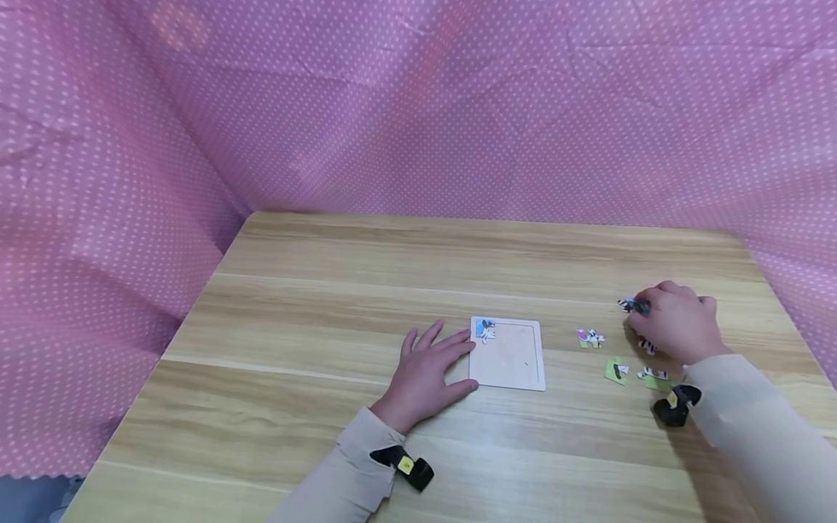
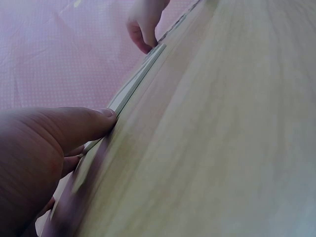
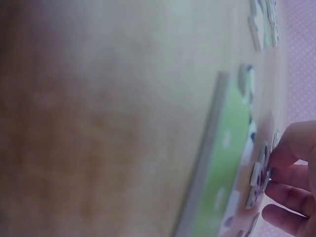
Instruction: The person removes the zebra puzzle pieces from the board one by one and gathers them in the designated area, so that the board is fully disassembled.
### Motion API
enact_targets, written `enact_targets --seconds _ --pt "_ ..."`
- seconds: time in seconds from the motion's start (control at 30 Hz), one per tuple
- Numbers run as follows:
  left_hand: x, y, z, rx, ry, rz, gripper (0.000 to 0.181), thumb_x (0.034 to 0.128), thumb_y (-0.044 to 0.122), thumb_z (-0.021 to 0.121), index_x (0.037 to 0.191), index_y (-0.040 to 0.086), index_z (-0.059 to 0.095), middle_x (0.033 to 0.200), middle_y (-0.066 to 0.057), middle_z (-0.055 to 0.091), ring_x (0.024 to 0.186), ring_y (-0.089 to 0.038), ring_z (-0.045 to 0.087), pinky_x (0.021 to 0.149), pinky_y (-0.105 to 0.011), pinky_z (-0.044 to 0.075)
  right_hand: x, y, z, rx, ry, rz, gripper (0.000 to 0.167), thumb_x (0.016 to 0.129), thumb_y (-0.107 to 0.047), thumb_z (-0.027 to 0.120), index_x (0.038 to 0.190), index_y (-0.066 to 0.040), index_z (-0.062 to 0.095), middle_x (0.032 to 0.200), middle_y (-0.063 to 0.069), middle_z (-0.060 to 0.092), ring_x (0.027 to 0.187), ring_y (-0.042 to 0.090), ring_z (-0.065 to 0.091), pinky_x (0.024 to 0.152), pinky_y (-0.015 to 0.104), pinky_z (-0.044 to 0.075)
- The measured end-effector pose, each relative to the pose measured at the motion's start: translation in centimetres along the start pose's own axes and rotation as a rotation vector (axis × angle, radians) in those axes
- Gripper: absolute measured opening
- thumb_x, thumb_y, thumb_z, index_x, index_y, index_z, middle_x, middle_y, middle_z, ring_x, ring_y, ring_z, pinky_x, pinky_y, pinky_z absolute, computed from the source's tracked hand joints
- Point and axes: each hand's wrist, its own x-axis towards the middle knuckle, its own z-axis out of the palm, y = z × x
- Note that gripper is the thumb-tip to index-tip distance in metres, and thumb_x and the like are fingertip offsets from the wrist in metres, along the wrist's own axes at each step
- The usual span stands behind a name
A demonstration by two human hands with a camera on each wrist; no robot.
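Observation:
A square light wooden tray (image 1: 506,365) lies flat on the table, with one blue and white puzzle piece (image 1: 484,330) in its upper left corner. Spread fingers of my left hand (image 1: 428,378) rest along the tray's left edge; in the left wrist view the thumb of the left hand (image 2: 54,143) touches that edge. At the right, my right hand (image 1: 676,319) pinches a dark and blue puzzle piece (image 1: 641,306) between thumb and fingers. In the right wrist view, the fingertips of the right hand (image 3: 294,177) are at the pieces; the palm is out of sight.
Loose pieces lie between tray and right forearm: a purple and white one (image 1: 591,338), a green one (image 1: 616,370), a striped one on green (image 1: 654,377) and another striped one (image 1: 647,346) beneath the right hand. Pink dotted cloth (image 1: 418,109) hangs behind the wooden table (image 1: 261,407).

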Motion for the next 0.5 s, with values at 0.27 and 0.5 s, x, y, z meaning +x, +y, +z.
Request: enact_targets --seconds 0.27,0.5 --pt "-0.1 0.0 0.0 -0.005 0.000 -0.003 0.059 0.0883 0.053 0.070 0.140 0.026 0.060 0.153 0.014 0.045 0.151 -0.027 0.024 0.119 -0.061 0.008 -0.1 -0.1 0.0 -0.017 0.023 -0.011 0.046 0.090 -0.031 0.063 0.115 0.008 0.065 0.117 0.030 0.059 0.101 0.050 0.054 0.078 0.063 0.030" --pt "-0.1 0.0 0.0 -0.007 0.000 -0.002 0.059 0.0882 0.052 0.071 0.140 0.026 0.060 0.153 0.014 0.045 0.151 -0.028 0.025 0.118 -0.061 0.008 -0.3 -1.4 -0.1 -0.017 0.067 -0.057 0.048 0.092 -0.033 0.063 0.121 0.005 0.063 0.120 0.029 0.062 0.105 0.049 0.056 0.079 0.059 0.032"
